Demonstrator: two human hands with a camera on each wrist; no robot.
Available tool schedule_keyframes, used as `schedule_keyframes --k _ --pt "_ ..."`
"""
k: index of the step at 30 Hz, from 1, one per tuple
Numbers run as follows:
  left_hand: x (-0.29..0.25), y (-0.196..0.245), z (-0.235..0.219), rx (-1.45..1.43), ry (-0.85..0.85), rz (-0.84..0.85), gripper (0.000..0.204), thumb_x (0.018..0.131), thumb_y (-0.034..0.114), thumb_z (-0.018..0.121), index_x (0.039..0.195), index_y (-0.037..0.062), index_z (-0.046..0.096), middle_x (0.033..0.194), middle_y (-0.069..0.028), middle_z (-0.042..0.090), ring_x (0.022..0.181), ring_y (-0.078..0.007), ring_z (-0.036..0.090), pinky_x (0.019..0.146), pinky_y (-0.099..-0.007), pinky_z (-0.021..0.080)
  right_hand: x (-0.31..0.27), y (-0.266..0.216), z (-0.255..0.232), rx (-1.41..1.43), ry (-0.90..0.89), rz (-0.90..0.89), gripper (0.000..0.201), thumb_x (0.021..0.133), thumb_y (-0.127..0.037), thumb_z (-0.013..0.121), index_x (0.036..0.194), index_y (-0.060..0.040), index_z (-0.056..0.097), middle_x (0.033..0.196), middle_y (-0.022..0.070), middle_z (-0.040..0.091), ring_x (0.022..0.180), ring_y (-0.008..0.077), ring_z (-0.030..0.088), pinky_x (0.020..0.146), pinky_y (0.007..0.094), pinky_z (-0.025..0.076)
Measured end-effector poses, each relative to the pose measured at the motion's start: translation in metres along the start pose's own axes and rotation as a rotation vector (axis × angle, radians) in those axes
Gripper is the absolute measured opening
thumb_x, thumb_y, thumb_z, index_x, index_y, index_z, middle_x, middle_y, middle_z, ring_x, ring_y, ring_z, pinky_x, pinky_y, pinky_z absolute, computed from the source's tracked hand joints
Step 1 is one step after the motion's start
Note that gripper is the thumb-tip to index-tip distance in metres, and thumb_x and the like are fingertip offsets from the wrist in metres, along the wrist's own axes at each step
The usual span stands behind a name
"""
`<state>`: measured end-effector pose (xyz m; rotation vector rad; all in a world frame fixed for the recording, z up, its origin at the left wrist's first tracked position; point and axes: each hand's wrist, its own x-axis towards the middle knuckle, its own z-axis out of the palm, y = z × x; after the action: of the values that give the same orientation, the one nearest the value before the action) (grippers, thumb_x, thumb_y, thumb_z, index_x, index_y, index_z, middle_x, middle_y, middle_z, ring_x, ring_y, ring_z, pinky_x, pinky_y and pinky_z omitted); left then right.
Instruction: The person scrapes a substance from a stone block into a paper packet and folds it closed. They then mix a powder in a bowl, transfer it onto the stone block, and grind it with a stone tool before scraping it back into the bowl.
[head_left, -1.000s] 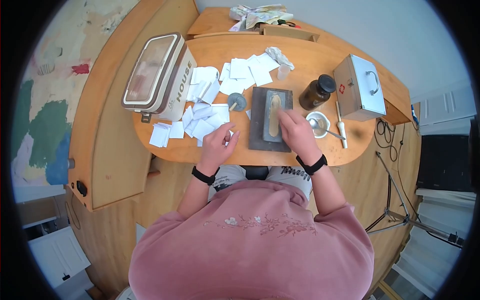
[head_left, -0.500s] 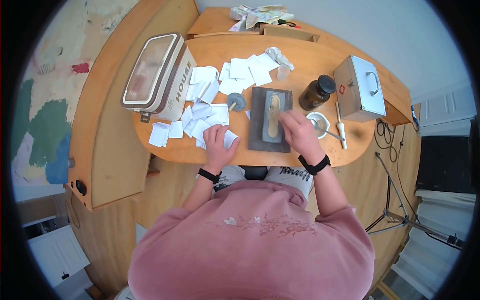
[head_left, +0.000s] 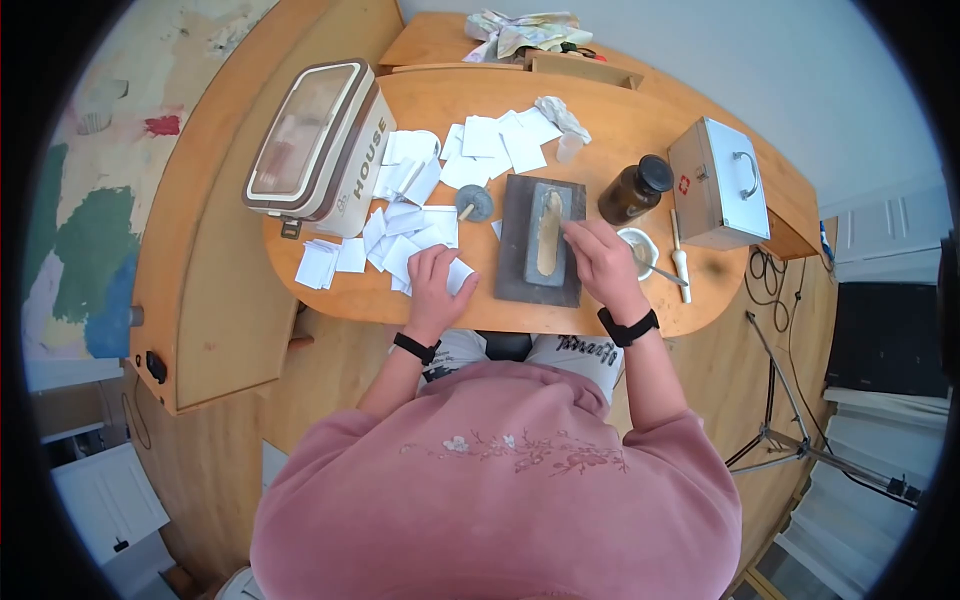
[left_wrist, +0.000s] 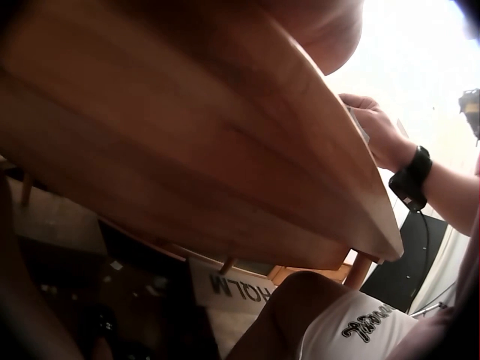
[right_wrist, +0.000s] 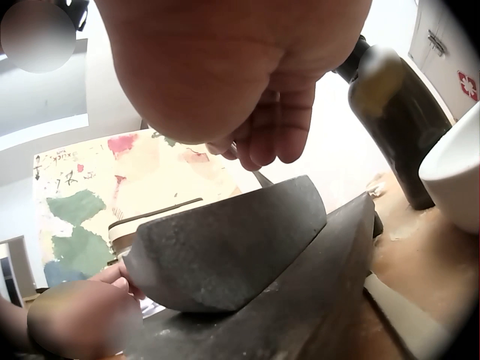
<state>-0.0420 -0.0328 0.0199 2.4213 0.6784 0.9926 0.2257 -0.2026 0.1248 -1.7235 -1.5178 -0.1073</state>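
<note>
A grey oblong block (head_left: 545, 255) with a tan hollow in its top lies on a dark board (head_left: 513, 240). My right hand (head_left: 608, 268) is over the block's right side, fingers curled, pinching a thin grey piece (right_wrist: 262, 178) whose end shows below the fingertips in the right wrist view. My left hand (head_left: 434, 292) rests palm down, fingers extended, on white paper pieces (head_left: 459, 277) near the table's front edge. In the left wrist view the table's underside (left_wrist: 195, 135) fills much of the picture and my right hand (left_wrist: 379, 135) shows beyond it.
Right of the board stand a dark jar (head_left: 632, 192), a white bowl (head_left: 652, 262) with a spoon, a white-handled tool (head_left: 682, 268) and a metal case (head_left: 722, 185). Leftward are a round grey object (head_left: 473, 203), more papers (head_left: 318, 265) and a HOUSE box (head_left: 330, 150).
My left hand has come down from a raised, loosely curled pose onto the papers, its fingers now extended. My right hand has shifted slightly right and toward me beside the block.
</note>
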Motion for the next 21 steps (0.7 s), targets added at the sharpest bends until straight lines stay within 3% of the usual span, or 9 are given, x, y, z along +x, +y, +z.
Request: schedule_keyframes --k 4,7,13,16,21 --pt "-0.001 0.002 0.000 0.001 0.012 -0.009 0.051 0.091 0.026 0.090 0.132 0.0030 0.069 0.132 -0.0173 0.064 0.124 -0.0395 0.054 0.109 -0.0516 0.045 -0.002 -0.004 -0.004 0.004 -0.054 0.001 0.026 0.096 0.004 0.075 0.121 -0.0026 0.078 0.105 0.0159 0.077 0.094 0.0375 0.073 0.080 0.0454 0.060" --pt "-0.001 0.000 0.002 0.003 0.022 -0.019 0.051 0.091 0.026 0.090 0.132 0.0030 0.069 0.131 -0.0174 0.064 0.123 -0.0394 0.055 0.109 -0.0518 0.045 0.003 -0.003 0.001 -0.016 0.069 0.018 0.025 0.096 0.004 0.075 0.120 -0.0030 0.078 0.104 0.0150 0.077 0.093 0.0366 0.073 0.079 0.0450 0.060" --pt "-0.001 0.001 0.001 0.002 0.034 0.000 0.050 0.092 0.027 0.090 0.131 0.0027 0.069 0.132 -0.0172 0.064 0.122 -0.0396 0.056 0.108 -0.0518 0.046 -0.005 -0.008 -0.004 0.006 -0.057 -0.007 0.025 0.095 0.004 0.076 0.119 -0.0026 0.079 0.104 0.0139 0.078 0.093 0.0362 0.073 0.079 0.0451 0.060" --pt "0.000 0.001 0.001 0.010 0.024 -0.015 0.050 0.092 0.026 0.090 0.131 0.0029 0.069 0.132 -0.0172 0.064 0.122 -0.0395 0.056 0.108 -0.0514 0.047 0.001 -0.005 -0.001 -0.025 0.072 0.029 0.025 0.095 0.004 0.076 0.119 -0.0023 0.079 0.103 0.0143 0.078 0.093 0.0364 0.073 0.080 0.0452 0.060" --pt "-0.001 0.000 0.000 -0.020 0.034 -0.020 0.048 0.090 0.019 0.090 0.130 0.0033 0.070 0.132 -0.0178 0.065 0.124 -0.0404 0.055 0.109 -0.0513 0.047 -0.008 -0.003 -0.003 0.007 -0.032 0.033 0.023 0.096 0.004 0.076 0.118 -0.0021 0.079 0.105 0.0150 0.078 0.093 0.0362 0.073 0.080 0.0449 0.060"
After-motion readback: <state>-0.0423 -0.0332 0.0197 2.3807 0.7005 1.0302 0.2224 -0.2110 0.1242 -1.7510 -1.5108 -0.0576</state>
